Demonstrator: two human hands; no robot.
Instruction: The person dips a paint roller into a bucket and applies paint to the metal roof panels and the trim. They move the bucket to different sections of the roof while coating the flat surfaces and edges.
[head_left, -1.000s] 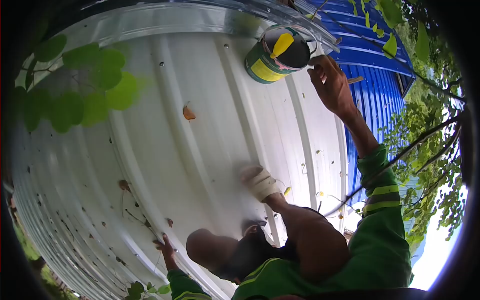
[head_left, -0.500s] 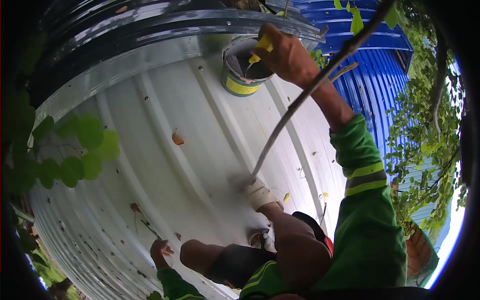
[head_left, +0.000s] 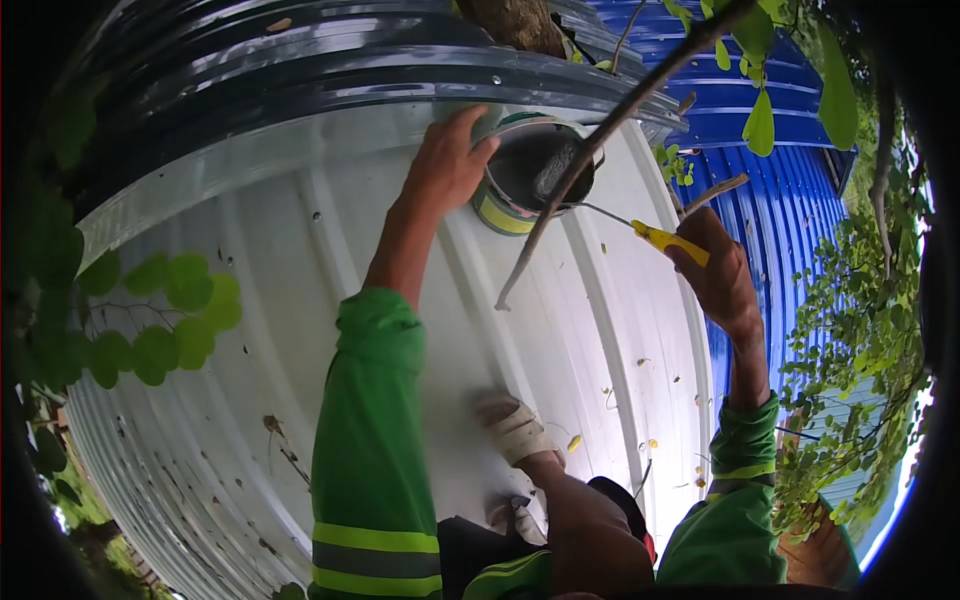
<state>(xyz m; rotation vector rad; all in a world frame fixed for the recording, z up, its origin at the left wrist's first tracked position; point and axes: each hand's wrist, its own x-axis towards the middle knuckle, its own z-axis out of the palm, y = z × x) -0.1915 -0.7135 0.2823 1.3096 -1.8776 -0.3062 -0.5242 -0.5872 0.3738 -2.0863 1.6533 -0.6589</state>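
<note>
My right hand (head_left: 718, 272) is closed around the yellow handle of a paint roller (head_left: 672, 243). The roller's thin metal rod runs left to its grey, paint-covered sleeve, which rests inside a round paint bucket (head_left: 508, 217). That bucket is green with a yellow band and holds dark grey paint. At its left rim is my left hand (head_left: 447, 165), fingers apart and thumb close to the rim; whether it touches is hard to tell. A bare branch (head_left: 600, 140) crosses in front of the bucket and hides part of the roller.
Underfoot is a light ribbed metal roof (head_left: 400, 400), with dry leaves scattered on it. Dark glossy roofing (head_left: 250, 80) borders the far side, blue roofing (head_left: 770, 220) the right. Leafy twigs (head_left: 160, 330) hang at left. My sandalled foot (head_left: 520, 428) stands on the sheet.
My left hand has come up from low on the left to the bucket's rim. My right hand has swung right and down from above the bucket, still gripping the roller handle.
</note>
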